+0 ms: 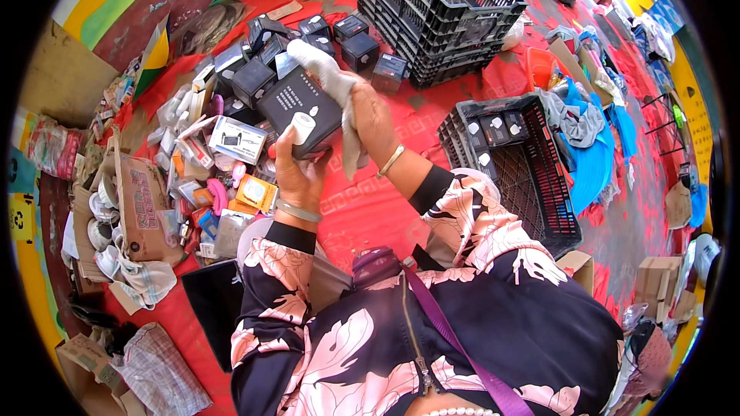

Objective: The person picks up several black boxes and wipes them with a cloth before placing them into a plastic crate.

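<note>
My left hand (pixel 299 185) grips a black printed box (pixel 312 100) by its near edge, the thumb up beside the white picture on it. A greyish-white cloth (pixel 327 69) is bunched in my right hand (pixel 375 119), lying over the far right edge of that box. The right fingers are partly hidden behind the cloth. Just beyond my hands, several similar black boxes (pixel 253 82) lie in a loose heap. To the right, a black plastic crate (pixel 549 177) holds a few such boxes (pixel 505 129) at its far end.
A stack of black crates (pixel 439 23) stands at the far side. Left of my hands lies a jumble of small goods, with a white box (pixel 237 139), a pink item (pixel 216 195) and an open cardboard carton (pixel 144 208). Blue plastic (pixel 592 177) lies beyond the right crate.
</note>
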{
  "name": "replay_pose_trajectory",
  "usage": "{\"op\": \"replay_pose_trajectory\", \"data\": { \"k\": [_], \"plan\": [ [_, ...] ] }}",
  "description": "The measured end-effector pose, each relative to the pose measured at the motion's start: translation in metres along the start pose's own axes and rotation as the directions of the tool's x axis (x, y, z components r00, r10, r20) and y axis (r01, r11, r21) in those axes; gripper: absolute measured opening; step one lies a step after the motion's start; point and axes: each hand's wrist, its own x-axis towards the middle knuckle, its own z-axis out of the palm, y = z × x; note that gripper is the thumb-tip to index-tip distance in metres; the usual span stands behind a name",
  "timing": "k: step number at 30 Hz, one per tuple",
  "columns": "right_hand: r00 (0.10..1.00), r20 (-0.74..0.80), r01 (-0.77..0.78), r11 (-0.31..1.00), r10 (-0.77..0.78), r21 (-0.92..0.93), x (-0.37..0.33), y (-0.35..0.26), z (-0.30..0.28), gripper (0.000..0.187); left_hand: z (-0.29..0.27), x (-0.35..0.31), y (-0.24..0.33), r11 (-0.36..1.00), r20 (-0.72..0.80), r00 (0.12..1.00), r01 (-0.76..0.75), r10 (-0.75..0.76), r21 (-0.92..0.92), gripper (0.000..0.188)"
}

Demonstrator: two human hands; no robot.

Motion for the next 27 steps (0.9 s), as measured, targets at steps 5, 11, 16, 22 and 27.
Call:
{"op": "replay_pose_trajectory", "data": {
  "k": [5, 11, 16, 22, 27],
  "plan": [
    [1.000, 0.013, 0.002, 0.606, 0.014, -0.795, 0.021, 0.081, -0.056, 0.029, -0.004, 0.004, 0.000, 0.998, -0.054, 0.997, -0.048, 0.046, -0.034, 0.059],
    [0.802, -0.011, -0.460, 0.629, 0.597, 0.626, 0.033, 0.039, -0.050, 0.035, 0.004, 0.001, 0.009, 0.989, 0.026, 0.999, -0.042, 0.047, -0.140, 0.065],
    [0.798, 0.345, -0.566, 0.418, 0.494, 0.711, 0.014, 0.028, -0.029, 0.053, 0.022, -0.006, -0.006, 0.971, 0.106, 0.978, -0.194, 0.181, 0.136, 0.057],
    [0.871, 0.336, -0.460, 0.354, 0.359, 0.814, 0.027, 0.015, -0.043, 0.045, 0.019, -0.003, 0.012, 0.768, 0.303, 0.875, -0.478, 0.378, 0.425, 0.082],
    [0.814, 0.355, -0.541, 0.374, 0.460, 0.754, 0.023, 0.045, -0.058, 0.043, 0.000, 0.009, 0.042, 0.918, 0.317, 0.942, -0.220, 0.111, 0.331, 0.076]
  ]
}}
